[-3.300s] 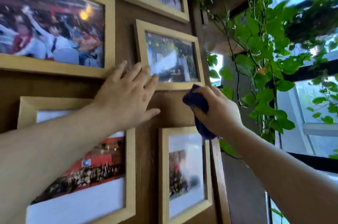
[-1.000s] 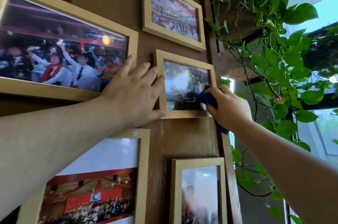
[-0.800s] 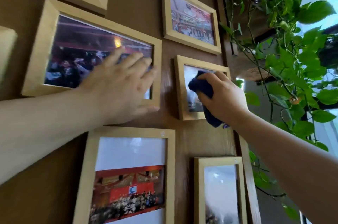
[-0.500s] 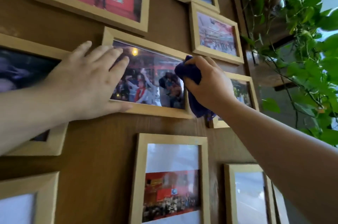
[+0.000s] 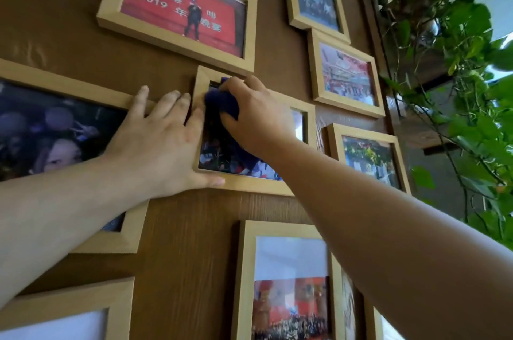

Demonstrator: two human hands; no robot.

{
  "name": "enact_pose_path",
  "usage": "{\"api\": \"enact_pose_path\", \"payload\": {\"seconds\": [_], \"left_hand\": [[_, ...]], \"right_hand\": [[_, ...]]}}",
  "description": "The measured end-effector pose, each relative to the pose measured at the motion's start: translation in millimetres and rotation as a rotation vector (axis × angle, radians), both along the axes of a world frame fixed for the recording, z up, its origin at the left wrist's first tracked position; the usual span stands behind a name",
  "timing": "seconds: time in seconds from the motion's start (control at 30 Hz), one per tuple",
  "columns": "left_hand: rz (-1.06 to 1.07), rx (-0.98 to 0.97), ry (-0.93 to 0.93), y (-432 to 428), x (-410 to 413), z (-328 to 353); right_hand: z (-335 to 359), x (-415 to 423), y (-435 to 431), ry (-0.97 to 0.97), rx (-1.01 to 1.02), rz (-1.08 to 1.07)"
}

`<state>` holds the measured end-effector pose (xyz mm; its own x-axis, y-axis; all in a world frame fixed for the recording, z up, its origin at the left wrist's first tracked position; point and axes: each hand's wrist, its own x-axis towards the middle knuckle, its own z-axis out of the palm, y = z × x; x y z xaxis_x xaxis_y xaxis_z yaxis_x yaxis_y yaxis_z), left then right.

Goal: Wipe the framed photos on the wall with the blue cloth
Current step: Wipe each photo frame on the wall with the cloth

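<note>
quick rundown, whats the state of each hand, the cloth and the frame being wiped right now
right hand: closed around the blue cloth, pressing it to the glass
blue cloth: bunched up, on the upper left of the glass
left hand: flat and open, thumb on the frame's lower edge
centre frame: hanging on the wall, partly covered by both hands
red banner frame: hanging above, untouched

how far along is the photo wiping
Done: cannot tell from this view; no frame looks visibly cleaner than another. In hand: the right hand presses the blue cloth on the glass of the middle frame, near its upper left corner, while the left hand braces that frame's left edge. Left: likely the rest of that glass; the red stage photo and the other frames are untouched now.
</note>
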<state>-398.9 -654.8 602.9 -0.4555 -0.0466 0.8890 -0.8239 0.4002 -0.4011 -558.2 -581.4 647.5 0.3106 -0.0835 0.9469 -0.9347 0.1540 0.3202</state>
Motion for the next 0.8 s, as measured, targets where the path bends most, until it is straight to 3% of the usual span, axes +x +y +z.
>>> {"api": "enact_pose_path", "payload": {"seconds": [0.13, 0.23, 0.33, 0.43, 0.6, 0.7, 0.8], "left_hand": [[-0.03, 0.001, -0.005, -2, -1, 0], [-0.032, 0.004, -0.005, -3, -1, 1], [-0.013, -0.015, -0.003, -3, -4, 1], [-0.024, -0.014, -0.006, -4, -4, 1], [-0.016, -0.012, -0.022, -2, -3, 3], [-0.017, -0.013, -0.029, 0, -3, 3], [-0.005, -0.031, -0.019, -3, -4, 3]], "right_hand": [[-5, -32, 16, -0.027, -0.048, -0.177], [-12, -68, 37, -0.206, -0.055, -0.356], [-21, -86, 51, -0.346, -0.054, -0.404], [-27, -67, 41, -0.285, -0.005, -0.312], [-39, -13, 14, 0.021, 0.15, -0.07], [-48, -23, 18, 0.019, 0.137, -0.163], [-55, -59, 38, -0.136, 0.055, -0.421]]}}
